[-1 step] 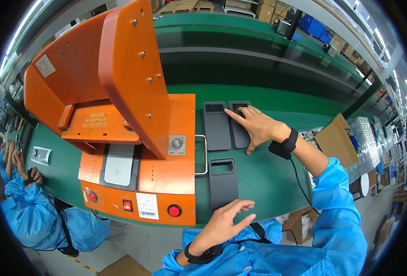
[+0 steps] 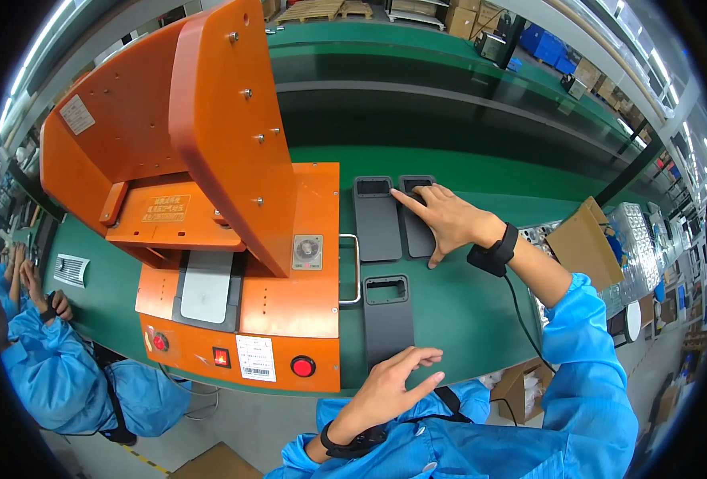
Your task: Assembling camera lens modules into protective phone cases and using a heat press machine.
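Three dark grey rectangular panels, each with a rectangular cut-out near its far end, lie on the green table. My right hand (image 2: 453,221) rests over the right back panel (image 2: 417,235), its fingers and thumb spread, the index fingertip reaching the edge of the left back panel (image 2: 377,227). Part of the right panel is hidden under it. At the near end of the front panel (image 2: 389,323) is my left hand (image 2: 393,387), palm down with fingers apart and nothing held. Whether it touches that panel, I cannot tell.
To the left stands a big orange press (image 2: 305,303) with a metal side handle (image 2: 357,267), and a grey-and-silver part (image 2: 207,287) lies in it. A co-worker in blue (image 2: 58,351) sits at far left. An open cardboard box (image 2: 585,243) is at right.
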The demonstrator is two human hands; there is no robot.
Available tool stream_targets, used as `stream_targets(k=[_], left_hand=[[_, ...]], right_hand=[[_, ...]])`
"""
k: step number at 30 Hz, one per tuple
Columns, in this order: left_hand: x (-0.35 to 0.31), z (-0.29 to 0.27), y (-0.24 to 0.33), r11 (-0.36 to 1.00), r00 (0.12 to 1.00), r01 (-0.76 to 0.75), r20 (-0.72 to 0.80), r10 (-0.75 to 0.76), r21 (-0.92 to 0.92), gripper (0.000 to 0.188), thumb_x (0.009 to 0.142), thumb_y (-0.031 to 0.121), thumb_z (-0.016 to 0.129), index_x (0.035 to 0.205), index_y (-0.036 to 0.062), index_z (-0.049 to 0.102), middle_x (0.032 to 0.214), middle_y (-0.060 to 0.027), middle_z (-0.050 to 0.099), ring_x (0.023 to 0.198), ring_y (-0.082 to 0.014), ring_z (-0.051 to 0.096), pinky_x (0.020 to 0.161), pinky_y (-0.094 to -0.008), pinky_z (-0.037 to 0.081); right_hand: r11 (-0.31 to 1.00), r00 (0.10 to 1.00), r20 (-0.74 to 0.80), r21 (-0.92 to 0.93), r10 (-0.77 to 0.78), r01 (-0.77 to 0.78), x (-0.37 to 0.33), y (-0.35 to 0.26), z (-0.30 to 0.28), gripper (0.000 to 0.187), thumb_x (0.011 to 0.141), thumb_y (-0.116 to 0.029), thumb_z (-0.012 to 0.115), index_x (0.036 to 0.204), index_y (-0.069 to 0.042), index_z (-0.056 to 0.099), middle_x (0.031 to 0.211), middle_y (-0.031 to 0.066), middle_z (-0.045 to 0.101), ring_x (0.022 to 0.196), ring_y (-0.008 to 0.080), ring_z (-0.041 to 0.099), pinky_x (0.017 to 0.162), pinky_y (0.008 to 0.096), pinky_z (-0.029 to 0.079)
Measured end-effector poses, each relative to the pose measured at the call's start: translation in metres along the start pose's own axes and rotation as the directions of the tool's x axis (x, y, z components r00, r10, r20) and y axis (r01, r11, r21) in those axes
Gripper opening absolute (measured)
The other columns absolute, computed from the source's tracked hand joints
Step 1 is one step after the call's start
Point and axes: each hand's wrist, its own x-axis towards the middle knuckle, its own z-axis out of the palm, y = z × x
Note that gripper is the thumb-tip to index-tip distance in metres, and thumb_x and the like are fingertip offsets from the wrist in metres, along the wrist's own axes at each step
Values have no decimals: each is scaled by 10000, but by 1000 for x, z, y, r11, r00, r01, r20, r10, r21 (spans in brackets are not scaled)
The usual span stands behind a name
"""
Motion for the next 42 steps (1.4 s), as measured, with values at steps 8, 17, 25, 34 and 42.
stream_targets(k=[8,17,25,34,42], left_hand=[[3,-1,1,998,1000,8,11,-7,-59,355,914,172,659,1206,-18,589,1133,-164,660,1031,-259,661,908,-345,515],[3,-4,1,999,1000,-25,-11,25,-28,329,897,142,668,1182,-11,602,1114,-156,656,1012,-261,660,886,-340,523],[-10,-3,13,968,972,-135,-162,171,210,310,850,119,708,1119,-8,623,1097,-166,647,990,-293,659,855,-344,524],[-8,-2,12,935,934,-151,-263,241,321,265,819,57,708,1064,-19,640,1080,-169,657,975,-301,666,845,-344,530],[-23,-13,7,974,972,-166,-141,188,152,215,815,36,702,1019,-23,671,1003,-148,687,935,-260,679,819,-329,535]], right_hand=[[1000,999,39,-13,5,-5,2,2,1,1372,427,-395,929,1541,-123,176,1166,234,490,1113,405,483,1073,479,347],[999,999,30,-40,-20,21,4,7,8,1368,433,-414,910,1543,-121,165,1153,231,489,1126,400,483,1118,541,268],[999,1000,8,-39,-11,12,-3,7,5,1396,438,-517,907,1548,-149,144,1364,304,412,1314,441,391,1141,563,239],[993,991,-108,92,81,-72,-40,-1,-2,1185,648,-579,794,1538,-115,164,1486,336,279,1392,472,277,1149,505,273],[934,998,-32,355,51,-36,-139,-62,-24,672,858,-464,665,1354,-43,498,1270,196,589,1135,362,581,960,437,472]])
